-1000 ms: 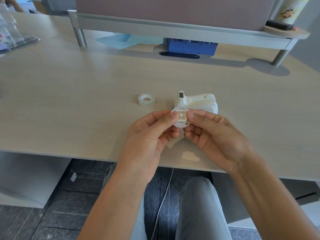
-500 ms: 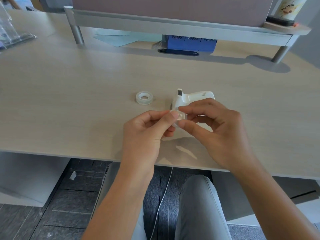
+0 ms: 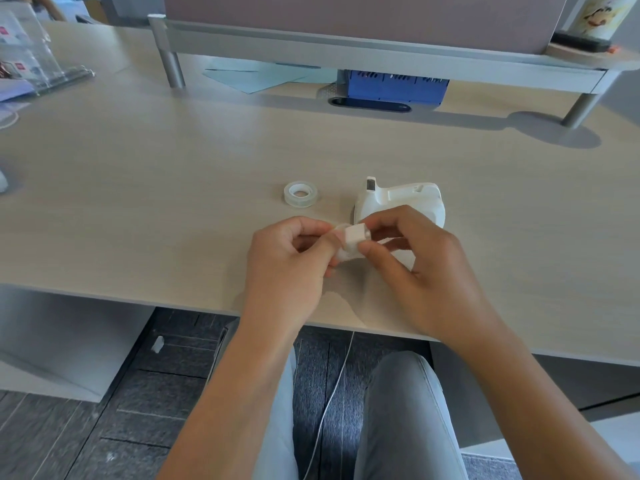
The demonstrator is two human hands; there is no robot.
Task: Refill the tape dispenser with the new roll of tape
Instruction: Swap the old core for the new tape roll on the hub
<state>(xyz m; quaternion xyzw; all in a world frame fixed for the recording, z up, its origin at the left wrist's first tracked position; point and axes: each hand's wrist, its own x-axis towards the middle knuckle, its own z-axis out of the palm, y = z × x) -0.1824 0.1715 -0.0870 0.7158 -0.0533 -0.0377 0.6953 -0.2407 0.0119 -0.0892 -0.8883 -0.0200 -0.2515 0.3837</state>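
- Both hands pinch one small white spool piece (image 3: 352,241) above the desk (image 3: 173,209): left hand (image 3: 289,268) fingers closed on its left side, right hand (image 3: 419,271) on its right.
- White tape dispenser (image 3: 405,199) sits just behind the right hand.
- New tape roll (image 3: 300,193) lies flat beside the dispenser, to its left.

My pale wood desk (image 3: 173,202) carries a far metal shelf riser (image 3: 346,46); dark carpet tiles (image 3: 104,427) lie near.

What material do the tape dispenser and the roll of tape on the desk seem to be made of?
Tape dispenser: probably moulded plastic, white with a smooth, slightly glossy surface and rounded edges. Roll of tape: apparently clear plastic film, since the desk shows faintly through it.
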